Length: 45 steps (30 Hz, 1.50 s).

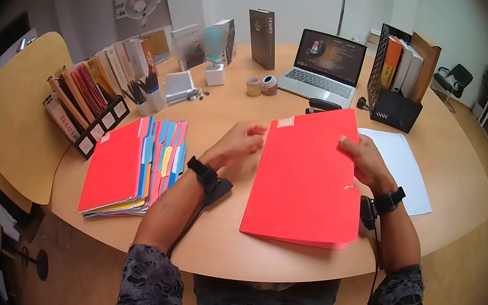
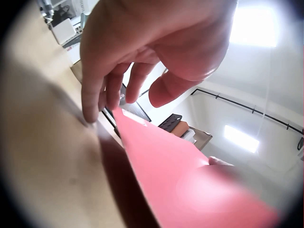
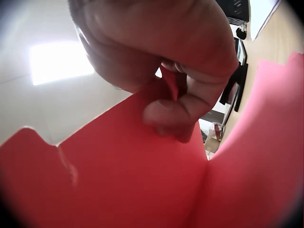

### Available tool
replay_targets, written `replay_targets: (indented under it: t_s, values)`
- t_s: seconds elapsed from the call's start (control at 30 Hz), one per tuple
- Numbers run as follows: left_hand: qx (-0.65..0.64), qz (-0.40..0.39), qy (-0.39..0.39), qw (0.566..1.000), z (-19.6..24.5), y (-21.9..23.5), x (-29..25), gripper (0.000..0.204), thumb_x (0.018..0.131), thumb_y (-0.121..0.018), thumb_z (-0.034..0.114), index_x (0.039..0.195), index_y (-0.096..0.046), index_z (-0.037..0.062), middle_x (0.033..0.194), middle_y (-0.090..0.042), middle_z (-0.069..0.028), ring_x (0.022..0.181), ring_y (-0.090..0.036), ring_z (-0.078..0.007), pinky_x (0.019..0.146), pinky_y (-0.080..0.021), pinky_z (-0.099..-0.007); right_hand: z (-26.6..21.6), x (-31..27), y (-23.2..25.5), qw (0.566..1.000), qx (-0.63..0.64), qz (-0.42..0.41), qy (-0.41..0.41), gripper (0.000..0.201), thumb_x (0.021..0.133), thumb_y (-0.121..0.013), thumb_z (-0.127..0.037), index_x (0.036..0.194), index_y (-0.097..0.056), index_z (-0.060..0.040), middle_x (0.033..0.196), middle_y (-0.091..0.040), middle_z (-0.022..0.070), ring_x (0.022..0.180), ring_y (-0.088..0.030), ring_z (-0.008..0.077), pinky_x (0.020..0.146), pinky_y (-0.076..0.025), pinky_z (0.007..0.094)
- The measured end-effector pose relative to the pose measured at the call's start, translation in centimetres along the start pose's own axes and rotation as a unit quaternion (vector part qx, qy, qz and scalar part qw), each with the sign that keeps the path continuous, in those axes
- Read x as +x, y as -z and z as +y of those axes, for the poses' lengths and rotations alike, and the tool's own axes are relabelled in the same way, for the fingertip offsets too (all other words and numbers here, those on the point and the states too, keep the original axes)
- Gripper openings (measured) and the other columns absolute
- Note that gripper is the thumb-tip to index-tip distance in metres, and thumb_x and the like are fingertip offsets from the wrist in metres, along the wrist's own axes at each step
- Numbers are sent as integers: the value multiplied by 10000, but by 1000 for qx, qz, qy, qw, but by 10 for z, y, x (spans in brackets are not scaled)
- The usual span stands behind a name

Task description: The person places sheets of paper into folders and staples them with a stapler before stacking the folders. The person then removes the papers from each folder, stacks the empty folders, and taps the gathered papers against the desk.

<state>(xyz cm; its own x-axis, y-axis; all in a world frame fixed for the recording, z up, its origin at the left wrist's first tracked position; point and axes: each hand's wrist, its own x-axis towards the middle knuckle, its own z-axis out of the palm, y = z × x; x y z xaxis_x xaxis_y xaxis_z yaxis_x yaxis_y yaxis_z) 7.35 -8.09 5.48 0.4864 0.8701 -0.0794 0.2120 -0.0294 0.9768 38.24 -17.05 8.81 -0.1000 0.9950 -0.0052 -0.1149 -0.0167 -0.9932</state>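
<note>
A red paper folder (image 1: 307, 184) stands tilted over the table in front of me, a small label near its top left corner. My right hand (image 1: 372, 159) pinches its right edge, thumb on the front cover. From the right wrist view, the fingers (image 3: 166, 114) curl over this cover, and the folder's two leaves (image 3: 118, 156) spread apart with a gap between them. Just beyond the folder's left edge, my left hand (image 1: 236, 142) holds nothing, its fingers loosely bent. The left wrist view has those fingertips (image 2: 90, 111) close to the folder's corner.
A pile of red folders with coloured tabbed sheets (image 1: 114, 167) lies at left, beside a file rack (image 1: 103, 129) and a pen cup (image 1: 151, 101). White paper (image 1: 400, 172) lies at right. Behind stand tape rolls (image 1: 254, 87), a laptop (image 1: 319, 85) and a black book holder (image 1: 395, 113).
</note>
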Motion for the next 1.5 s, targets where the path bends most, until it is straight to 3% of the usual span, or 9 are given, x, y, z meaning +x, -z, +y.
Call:
replay_targets:
  t_s: [0.23, 0.3, 0.43, 0.73, 0.83, 0.93, 1.03, 1.27, 1.5]
  values:
    - [-26, 1, -101, 995, 9, -1, 50, 581, 827, -470, -15, 1401, -396, -60, 1254, -557, -109, 1108, -552, -174, 972, -417, -288, -9, -14, -14, 994, -15, -61, 84, 278, 1001, -522, -190, 1131, -580, 48, 953, -672, 83, 751, -647, 91, 649, -543, 228]
    - [-59, -85, -85, 991, 5, -7, 53, 515, 928, -627, 253, 1325, -483, -43, 1173, -593, -108, 1072, -552, -144, 919, -435, -288, -12, -15, -16, 994, -38, -34, 99, 277, 997, -528, -188, 1122, -592, 50, 933, -678, 77, 739, -645, 86, 648, -540, 226]
    - [-25, -103, -51, 993, -1, -14, 50, 417, 939, -636, 293, 1213, -563, -13, 1099, -615, -73, 998, -569, -123, 887, -449, -272, -14, -17, -15, 992, -68, 40, 98, 261, 980, -559, -193, 1046, -638, 47, 875, -682, 65, 705, -637, 81, 656, -533, 227]
    - [40, 18, -91, 995, -3, -2, 42, 130, 885, -510, 13, 985, -591, 33, 922, -615, -19, 811, -568, -90, 744, -467, -251, -2, -15, -31, 989, -66, 5, 131, 375, 989, -566, -341, 964, -635, 26, 772, -676, 56, 651, -634, 89, 568, -496, 210]
    - [-121, -12, -107, 987, -31, 16, 56, 44, 906, -561, 88, 925, -593, 64, 841, -599, 5, 736, -555, -94, 638, -453, -217, -15, -17, -8, 988, 68, -130, 47, 433, 994, -528, -414, 953, -603, 10, 769, -678, 87, 650, -648, 120, 546, -499, 231]
    - [-174, -3, -138, 975, -53, 30, 51, 75, 915, -567, 111, 946, -584, 45, 865, -644, -38, 805, -633, -190, 729, -518, -306, -47, -19, 20, 987, -111, -30, 113, 372, 998, -536, -366, 951, -601, -3, 809, -680, 101, 668, -658, 134, 527, -502, 248]
    - [-405, -310, -311, 802, -96, 50, 83, 241, 967, -567, 236, 1085, -571, 26, 953, -662, -77, 1076, -611, -308, 980, -435, -463, -49, -10, 83, 944, -288, 124, 106, 250, 913, -622, -252, 880, -645, -6, 772, -649, 55, 666, -624, 107, 560, -513, 250]
    - [-421, -301, -328, 790, -108, 43, 79, 270, 985, -522, 282, 1124, -572, 56, 1011, -654, -69, 1176, -539, -304, 1063, -341, -470, -8, -26, 215, 709, -635, 287, -110, 416, 700, -774, -259, 931, -665, 70, 929, -690, 241, 911, -670, 361, 814, -523, 402]
    - [-424, -182, -285, 840, -106, 41, 69, 240, 970, -538, 260, 1059, -577, 40, 918, -637, -68, 1079, -563, -302, 1010, -386, -451, -15, -36, 204, 704, -634, 244, -207, 534, 633, -816, -299, 991, -677, 71, 1005, -691, 246, 987, -668, 354, 851, -527, 398]
